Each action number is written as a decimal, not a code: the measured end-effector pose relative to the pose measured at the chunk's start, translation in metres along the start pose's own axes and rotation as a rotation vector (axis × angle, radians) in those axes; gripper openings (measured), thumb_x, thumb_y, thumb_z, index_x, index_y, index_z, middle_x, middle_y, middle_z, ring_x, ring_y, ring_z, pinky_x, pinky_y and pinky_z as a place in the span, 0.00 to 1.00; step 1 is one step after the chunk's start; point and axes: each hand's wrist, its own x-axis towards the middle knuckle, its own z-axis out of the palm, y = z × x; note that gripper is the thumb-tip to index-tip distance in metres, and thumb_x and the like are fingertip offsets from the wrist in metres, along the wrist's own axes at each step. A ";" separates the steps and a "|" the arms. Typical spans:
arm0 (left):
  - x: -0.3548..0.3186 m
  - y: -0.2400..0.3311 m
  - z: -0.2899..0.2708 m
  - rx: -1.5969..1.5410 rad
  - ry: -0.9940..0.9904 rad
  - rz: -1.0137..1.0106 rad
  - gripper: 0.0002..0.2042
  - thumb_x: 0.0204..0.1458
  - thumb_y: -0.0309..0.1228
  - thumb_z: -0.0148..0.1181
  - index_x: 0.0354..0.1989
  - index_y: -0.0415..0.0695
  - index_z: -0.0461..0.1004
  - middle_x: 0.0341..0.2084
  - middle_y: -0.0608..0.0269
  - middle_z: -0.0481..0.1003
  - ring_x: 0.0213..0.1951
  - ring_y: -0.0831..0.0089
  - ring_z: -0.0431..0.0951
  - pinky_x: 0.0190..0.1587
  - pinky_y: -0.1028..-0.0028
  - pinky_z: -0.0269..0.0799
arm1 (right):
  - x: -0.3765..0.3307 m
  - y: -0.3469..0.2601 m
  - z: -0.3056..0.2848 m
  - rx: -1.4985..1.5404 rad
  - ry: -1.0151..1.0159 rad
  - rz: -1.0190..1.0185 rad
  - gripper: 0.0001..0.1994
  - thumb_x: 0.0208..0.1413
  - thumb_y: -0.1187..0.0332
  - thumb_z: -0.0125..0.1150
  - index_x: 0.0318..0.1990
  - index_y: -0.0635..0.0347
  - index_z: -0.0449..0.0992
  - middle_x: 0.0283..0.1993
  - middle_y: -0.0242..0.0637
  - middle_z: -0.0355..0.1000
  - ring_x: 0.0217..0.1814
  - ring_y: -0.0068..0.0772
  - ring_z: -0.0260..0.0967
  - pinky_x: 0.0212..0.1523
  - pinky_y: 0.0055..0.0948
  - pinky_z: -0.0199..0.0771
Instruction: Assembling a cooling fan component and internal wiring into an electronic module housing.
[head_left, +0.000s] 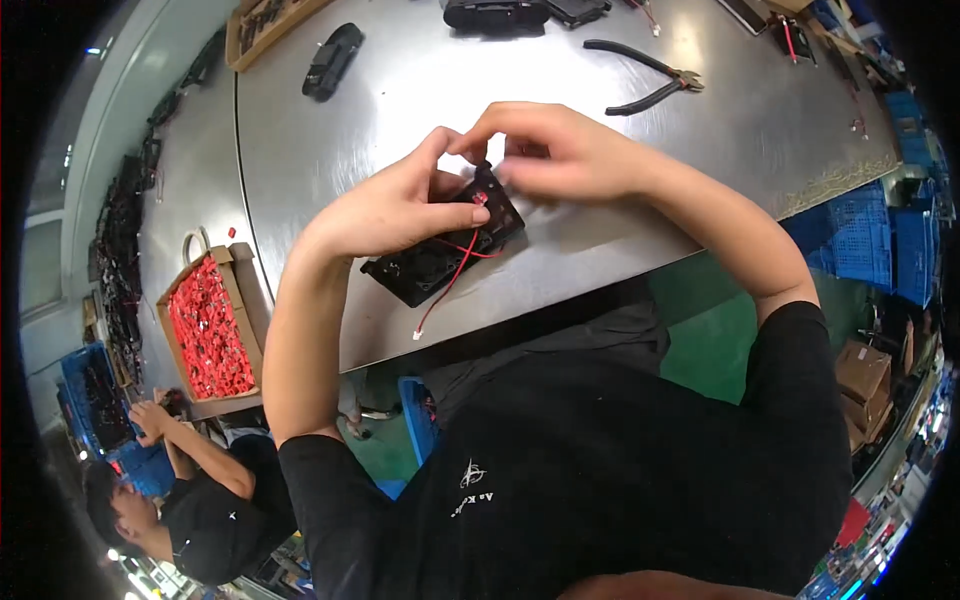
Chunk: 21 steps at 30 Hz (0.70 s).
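My left hand [390,210] is closed on a black plastic housing [412,278], which lies tilted over the metal table. Its thumb presses beside a small red part [480,198] on the housing. A red-and-black wire [459,272] trails from there toward me, ending in a small white connector [417,335]. At the housing's far end, my right hand [565,155] curls its index finger and thumb around the corner. Those fingertips are slightly blurred, and they partly hide the corner. The two index fingers meet or nearly meet there.
Black-handled cutting pliers [650,82] lie at the far right, and a black device [333,62] at the far left. A cardboard box of red parts [240,325] sits by the left table edge. Beyond it, a person [215,490] works. Blue crates [860,235] stand at right.
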 end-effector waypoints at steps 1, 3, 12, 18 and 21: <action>0.001 0.001 0.003 0.068 -0.008 0.069 0.26 0.61 0.27 0.68 0.62 0.40 0.59 0.43 0.54 0.82 0.47 0.77 0.80 0.51 0.75 0.77 | -0.002 0.003 0.001 0.430 -0.009 0.297 0.25 0.55 0.77 0.58 0.62 0.56 0.75 0.45 0.36 0.72 0.39 0.27 0.72 0.37 0.27 0.75; 0.001 0.008 0.002 0.125 -0.051 -0.033 0.32 0.60 0.26 0.69 0.67 0.40 0.55 0.42 0.55 0.81 0.46 0.77 0.79 0.52 0.74 0.75 | 0.000 0.017 -0.006 0.429 -0.009 0.155 0.22 0.57 0.77 0.59 0.60 0.57 0.77 0.38 0.32 0.72 0.34 0.20 0.69 0.34 0.23 0.70; -0.001 0.004 0.002 -0.066 -0.103 -0.135 0.39 0.58 0.22 0.68 0.72 0.44 0.48 0.43 0.54 0.82 0.44 0.76 0.80 0.51 0.74 0.76 | -0.012 0.020 0.017 -0.177 -0.042 -0.049 0.15 0.54 0.70 0.70 0.49 0.55 0.80 0.34 0.35 0.77 0.30 0.30 0.74 0.34 0.31 0.73; -0.005 -0.003 0.008 -0.185 -0.106 -0.139 0.38 0.56 0.22 0.69 0.71 0.44 0.52 0.43 0.54 0.83 0.44 0.74 0.82 0.52 0.72 0.78 | -0.010 0.028 0.023 -0.262 -0.023 -0.069 0.16 0.50 0.67 0.71 0.47 0.55 0.79 0.29 0.35 0.77 0.31 0.37 0.77 0.36 0.35 0.75; -0.014 -0.005 0.017 -0.144 0.023 -0.122 0.34 0.57 0.23 0.69 0.70 0.42 0.57 0.46 0.52 0.82 0.47 0.72 0.82 0.54 0.70 0.77 | -0.010 0.030 0.023 -0.220 -0.031 -0.130 0.16 0.50 0.67 0.71 0.47 0.55 0.78 0.28 0.35 0.77 0.31 0.37 0.77 0.35 0.33 0.75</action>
